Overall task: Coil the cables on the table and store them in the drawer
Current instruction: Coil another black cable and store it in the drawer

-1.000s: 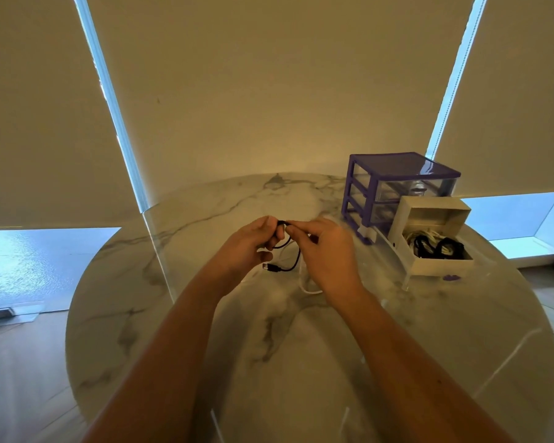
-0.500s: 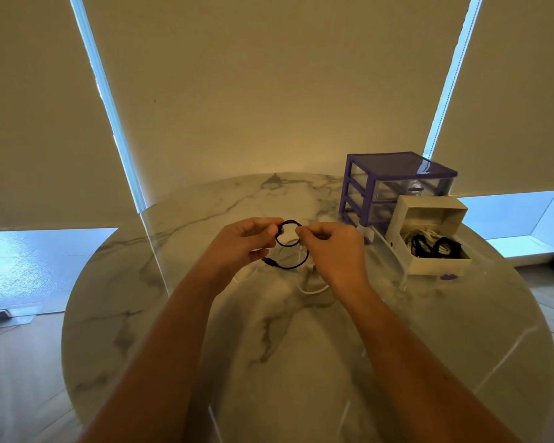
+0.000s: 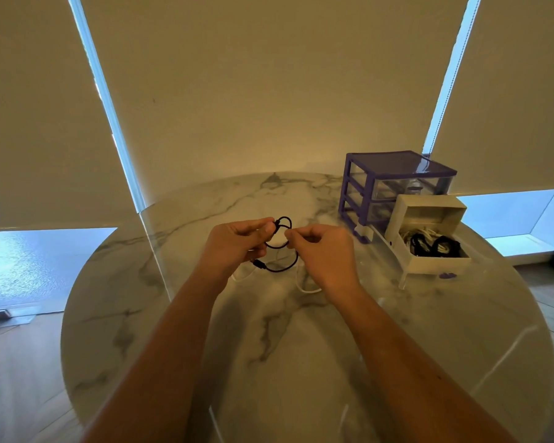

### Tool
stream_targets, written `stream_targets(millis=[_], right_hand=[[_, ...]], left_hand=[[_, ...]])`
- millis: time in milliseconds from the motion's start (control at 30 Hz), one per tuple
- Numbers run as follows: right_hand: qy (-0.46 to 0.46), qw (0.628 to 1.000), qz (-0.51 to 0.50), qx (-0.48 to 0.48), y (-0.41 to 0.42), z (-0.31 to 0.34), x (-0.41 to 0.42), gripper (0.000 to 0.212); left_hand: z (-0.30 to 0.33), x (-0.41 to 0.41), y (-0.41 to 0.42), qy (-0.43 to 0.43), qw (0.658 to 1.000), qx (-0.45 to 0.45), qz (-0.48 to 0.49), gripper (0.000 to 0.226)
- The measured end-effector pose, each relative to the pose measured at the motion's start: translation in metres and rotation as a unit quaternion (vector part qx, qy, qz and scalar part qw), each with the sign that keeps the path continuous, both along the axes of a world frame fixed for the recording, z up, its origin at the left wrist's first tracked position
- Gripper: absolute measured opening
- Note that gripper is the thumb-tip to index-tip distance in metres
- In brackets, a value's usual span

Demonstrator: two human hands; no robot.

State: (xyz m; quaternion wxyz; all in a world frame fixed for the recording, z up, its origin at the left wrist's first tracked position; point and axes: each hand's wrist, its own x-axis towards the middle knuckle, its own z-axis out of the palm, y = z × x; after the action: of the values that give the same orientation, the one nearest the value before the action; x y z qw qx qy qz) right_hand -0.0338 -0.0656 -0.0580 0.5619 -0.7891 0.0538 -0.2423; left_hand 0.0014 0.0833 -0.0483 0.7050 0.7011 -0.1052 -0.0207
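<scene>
One black cable (image 3: 282,266) looped, pinched between two hands.

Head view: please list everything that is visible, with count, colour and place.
black cable: one, black, looped, held above the table between both hands
white cable: one, white, on the table under the hands
table: one, round, white and grey marble
drawer unit: one, purple frame, clear drawers, far right of the table
drawer: one, white, pulled out, black and white cables inside
blinds: beige, behind the table
left hand: pinches the black cable
right hand: pinches the black cable
</scene>
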Motion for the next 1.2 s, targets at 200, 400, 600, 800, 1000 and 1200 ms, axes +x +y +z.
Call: stream_targets(millis=[200,400,600,800,1000,1200], right_hand=[[-0.011,1.000,-0.011,-0.014,-0.002,0.001,-0.001,0.015],[-0.014,0.998,-0.021,-0.064,-0.004,-0.001,0.002,0.016],[-0.025,0.997,0.001,-0.075,-0.004,0.000,0.002,0.013],[-0.033,0.991,0.001,-0.128,-0.006,0.000,0.004,0.012],[-0.010,0.998,0.058,-0.035,-0.007,0.002,0.001,0.019],[0.069,0.977,0.178,0.095,-0.003,0.006,0.000,0.018]], left_hand=[[0.003,0.000,-0.001,0.027,0.999,0.009,-0.014,0.008],[0.003,0.000,-0.003,0.009,0.998,0.065,-0.016,0.008],[0.000,0.000,-0.002,-0.016,0.997,0.073,-0.020,0.013],[0.002,0.000,0.000,-0.012,0.997,0.067,-0.028,0.013],[0.005,0.000,0.003,0.005,1.000,-0.010,0.009,0.013],[0.007,0.002,0.012,0.008,0.996,-0.073,0.051,0.012]])
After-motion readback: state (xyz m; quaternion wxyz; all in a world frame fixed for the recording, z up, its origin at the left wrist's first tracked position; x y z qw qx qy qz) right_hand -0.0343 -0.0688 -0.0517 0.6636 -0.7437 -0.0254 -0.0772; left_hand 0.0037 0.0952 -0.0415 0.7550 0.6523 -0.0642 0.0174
